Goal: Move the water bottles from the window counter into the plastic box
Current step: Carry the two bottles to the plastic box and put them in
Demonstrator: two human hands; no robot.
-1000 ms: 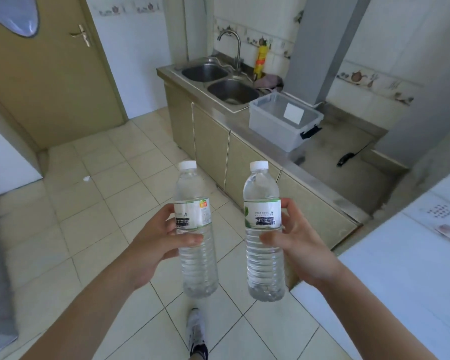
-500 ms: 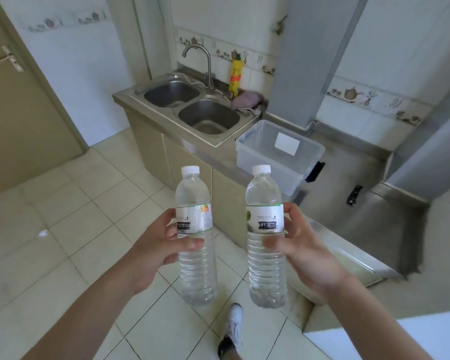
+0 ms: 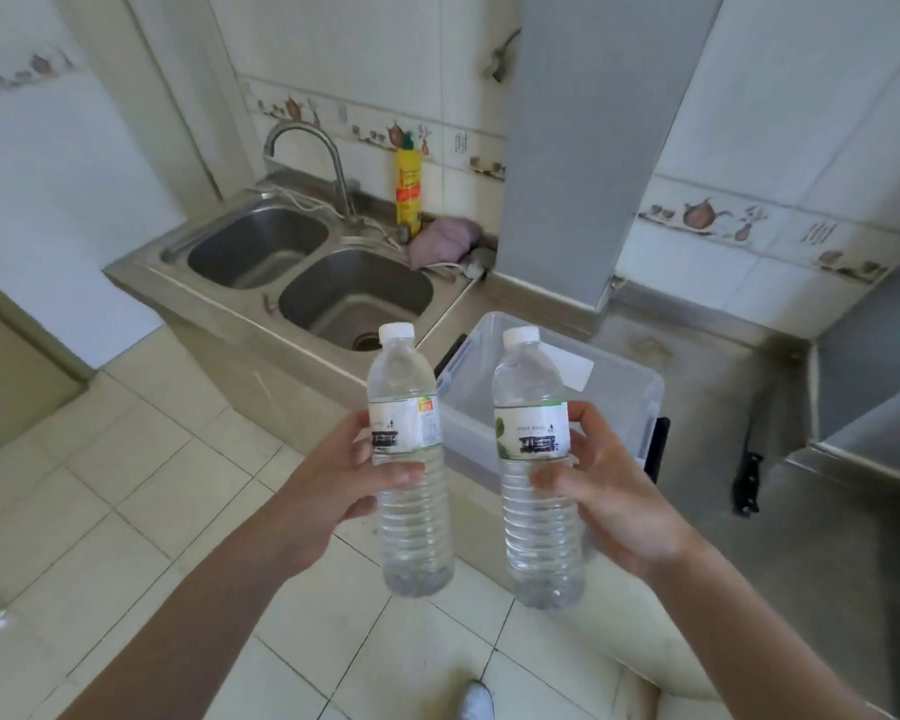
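Bottles (image 3: pixel 411 459) gripped by both hands (image 3: pixel 333 491).

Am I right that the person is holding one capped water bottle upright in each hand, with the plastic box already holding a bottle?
Not quite: the head view shows the plastic box empty. The left hand and right hand do each hold a capped bottle upright.

Plastic box (image 3: pixel 624 392) open-topped; knife (image 3: pixel 747 472) on counter (image 3: pixel 697 366) beside.
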